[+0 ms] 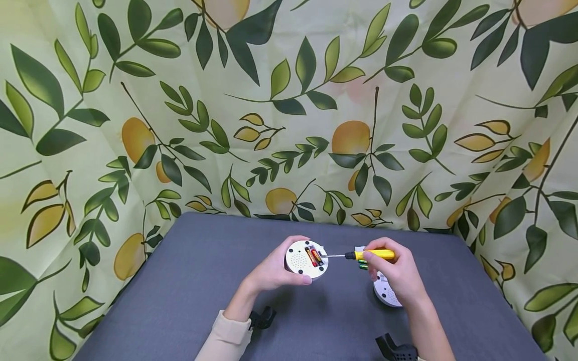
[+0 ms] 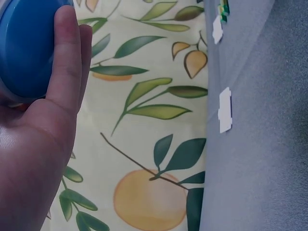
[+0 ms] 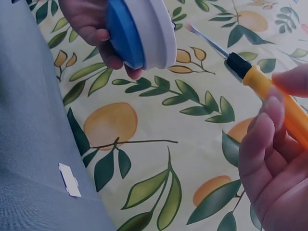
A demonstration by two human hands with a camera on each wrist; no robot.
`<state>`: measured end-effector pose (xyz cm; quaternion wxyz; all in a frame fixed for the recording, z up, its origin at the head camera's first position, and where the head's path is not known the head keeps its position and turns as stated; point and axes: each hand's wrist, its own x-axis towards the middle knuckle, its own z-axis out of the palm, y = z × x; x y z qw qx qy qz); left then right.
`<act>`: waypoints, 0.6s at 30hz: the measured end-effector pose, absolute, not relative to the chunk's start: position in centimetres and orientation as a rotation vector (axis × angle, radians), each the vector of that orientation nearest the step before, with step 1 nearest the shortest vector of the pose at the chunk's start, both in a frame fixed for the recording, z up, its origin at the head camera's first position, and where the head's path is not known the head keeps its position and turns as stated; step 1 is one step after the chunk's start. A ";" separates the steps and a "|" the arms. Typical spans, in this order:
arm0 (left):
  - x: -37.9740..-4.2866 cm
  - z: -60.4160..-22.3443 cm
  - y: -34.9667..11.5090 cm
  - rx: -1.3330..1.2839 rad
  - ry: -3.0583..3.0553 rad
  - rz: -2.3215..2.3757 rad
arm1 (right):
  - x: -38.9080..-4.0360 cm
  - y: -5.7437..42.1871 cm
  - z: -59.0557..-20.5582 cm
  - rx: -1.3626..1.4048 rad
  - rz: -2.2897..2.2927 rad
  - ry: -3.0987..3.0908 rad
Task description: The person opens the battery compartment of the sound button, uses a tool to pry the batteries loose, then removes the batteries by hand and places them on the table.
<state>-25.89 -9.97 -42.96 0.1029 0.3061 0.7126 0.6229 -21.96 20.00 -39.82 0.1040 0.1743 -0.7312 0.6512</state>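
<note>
My left hand [image 1: 268, 271] holds up a round white device, its perforated underside [image 1: 298, 259] facing me. Two red batteries [image 1: 313, 256] lie in the uncovered compartment. In the left wrist view, fingers lie along the device's blue dome [image 2: 29, 45]. The right hand [image 1: 402, 271] grips a screwdriver by its yellow handle [image 1: 378, 254], the thin metal shaft [image 3: 209, 39] pointing left at the device. From the head view its tip overlaps the compartment's right edge; a narrow gap shows between tip and device in the right wrist view.
Below the right hand, a second round white device [image 1: 386, 295] lies on the grey table [image 1: 217, 250], partly hidden by that hand. Beside it are green batteries [image 1: 363, 264]. A small white cover [image 2: 225, 109] lies on the table. Leaf-patterned cloth [image 1: 280, 165] hangs behind and at both sides.
</note>
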 end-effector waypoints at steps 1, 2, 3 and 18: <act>-25.9 -43.0 -9.9 0.899 2.105 1.832 | -22.0 20.0 -39.8 0.504 1.929 -2.154; -25.8 -42.9 -9.9 0.899 2.105 1.828 | -22.0 20.0 -39.8 0.501 1.934 -2.149; -25.8 -42.9 -9.8 0.899 2.104 1.824 | -22.0 20.0 -39.8 0.502 1.942 -2.144; -25.6 -43.0 -9.2 0.965 2.020 1.814 | -22.6 19.7 -40.4 0.489 1.966 -2.156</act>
